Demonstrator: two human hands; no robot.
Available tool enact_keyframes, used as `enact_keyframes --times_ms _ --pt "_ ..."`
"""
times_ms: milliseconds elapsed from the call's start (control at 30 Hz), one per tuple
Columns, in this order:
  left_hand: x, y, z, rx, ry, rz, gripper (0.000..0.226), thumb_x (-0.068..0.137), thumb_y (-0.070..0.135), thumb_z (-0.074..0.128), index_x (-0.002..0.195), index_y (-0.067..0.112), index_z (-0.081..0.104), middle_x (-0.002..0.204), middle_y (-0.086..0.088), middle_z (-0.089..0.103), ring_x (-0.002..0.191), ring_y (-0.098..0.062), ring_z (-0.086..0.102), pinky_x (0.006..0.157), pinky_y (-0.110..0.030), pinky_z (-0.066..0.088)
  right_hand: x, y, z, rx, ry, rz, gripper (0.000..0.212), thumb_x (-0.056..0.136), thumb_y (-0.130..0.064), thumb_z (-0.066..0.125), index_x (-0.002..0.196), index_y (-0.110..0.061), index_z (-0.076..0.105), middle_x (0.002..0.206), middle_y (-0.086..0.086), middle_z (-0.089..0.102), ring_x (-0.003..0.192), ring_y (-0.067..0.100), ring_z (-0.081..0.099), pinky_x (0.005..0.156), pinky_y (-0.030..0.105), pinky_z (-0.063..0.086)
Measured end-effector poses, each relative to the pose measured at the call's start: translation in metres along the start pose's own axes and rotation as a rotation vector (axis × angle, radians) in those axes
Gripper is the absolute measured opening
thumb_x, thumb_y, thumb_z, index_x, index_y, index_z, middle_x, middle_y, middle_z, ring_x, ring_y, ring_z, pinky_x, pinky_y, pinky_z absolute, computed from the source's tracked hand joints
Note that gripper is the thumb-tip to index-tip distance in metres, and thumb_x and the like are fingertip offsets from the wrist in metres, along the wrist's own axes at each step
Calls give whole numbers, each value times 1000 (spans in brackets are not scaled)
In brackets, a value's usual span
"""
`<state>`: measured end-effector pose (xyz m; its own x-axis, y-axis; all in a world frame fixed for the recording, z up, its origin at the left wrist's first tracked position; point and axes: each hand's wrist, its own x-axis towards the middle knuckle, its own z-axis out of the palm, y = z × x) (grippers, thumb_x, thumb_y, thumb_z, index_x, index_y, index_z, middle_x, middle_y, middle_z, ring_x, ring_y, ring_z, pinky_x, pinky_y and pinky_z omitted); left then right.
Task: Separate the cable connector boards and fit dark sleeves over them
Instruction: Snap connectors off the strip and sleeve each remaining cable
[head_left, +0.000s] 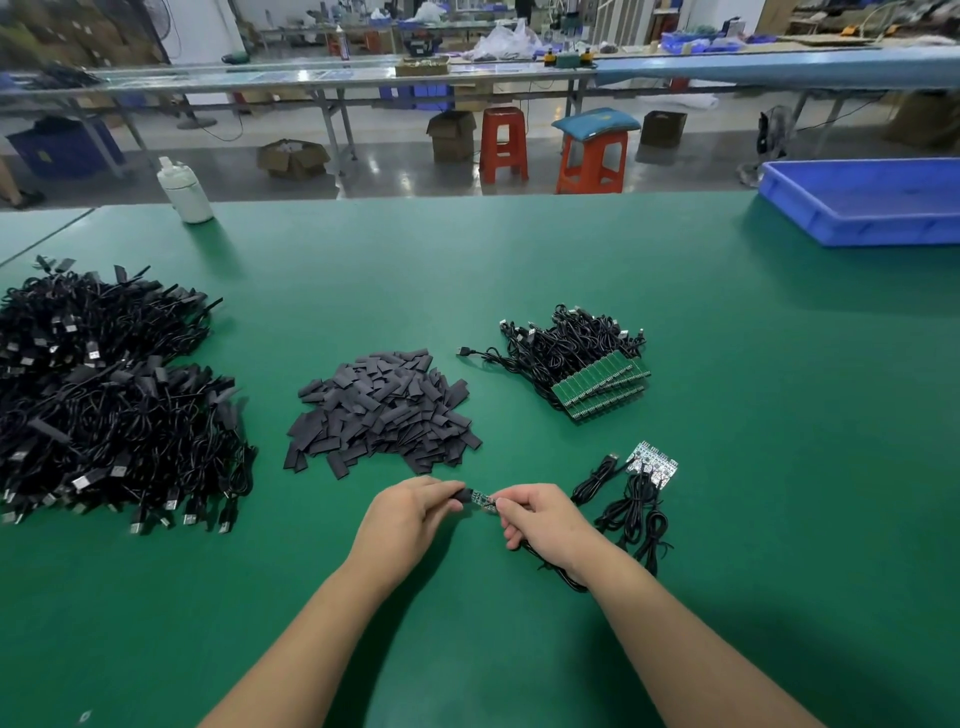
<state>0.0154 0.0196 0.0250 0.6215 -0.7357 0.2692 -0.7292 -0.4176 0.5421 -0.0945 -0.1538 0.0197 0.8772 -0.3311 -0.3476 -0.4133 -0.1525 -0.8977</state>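
My left hand (410, 512) pinches a dark sleeve (462, 493) whose mouth sits over the end of a small green connector board (482, 498). My right hand (540, 517) holds that board's other end, and its black cable (558, 577) trails under my wrist. A pile of loose dark sleeves (384, 413) lies just beyond my hands. To the right a short joined strip of boards with cables (652, 460) rests on the mat. Further back lies a stack of unseparated green board strips with cables (597, 382).
A large heap of sleeved black cables (109, 405) fills the left of the green mat (519, 270). A white bottle (184, 192) stands at the far left edge, a blue plastic tray (862, 200) at the far right. Stools and benches stand beyond the table.
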Motion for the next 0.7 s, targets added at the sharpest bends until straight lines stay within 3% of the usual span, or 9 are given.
enact_keyframes --times_ms 267,400,700 --pt "3 0 -7 242 -111 163 23 90 21 68 113 21 72 101 4 70 91 -21 65 74 -32 55 -2 -1 0 1 -14 -17 21 102 -14 51 116 -9 67 73 2 60 60 8 57 64 15 51" --pt "9 2 -6 238 -176 181 24 94 21 62 117 21 69 105 4 70 95 -20 64 80 -31 52 0 2 -2 6 -13 -23 19 102 -15 52 110 -13 68 72 0 61 57 5 59 63 16 50" --pt "14 1 -6 301 -236 259 29 94 15 59 121 22 63 106 6 65 92 -18 61 75 -33 51 1 4 -2 50 -1 -16 17 101 -17 52 104 -18 69 70 -3 62 59 7 61 66 20 51"
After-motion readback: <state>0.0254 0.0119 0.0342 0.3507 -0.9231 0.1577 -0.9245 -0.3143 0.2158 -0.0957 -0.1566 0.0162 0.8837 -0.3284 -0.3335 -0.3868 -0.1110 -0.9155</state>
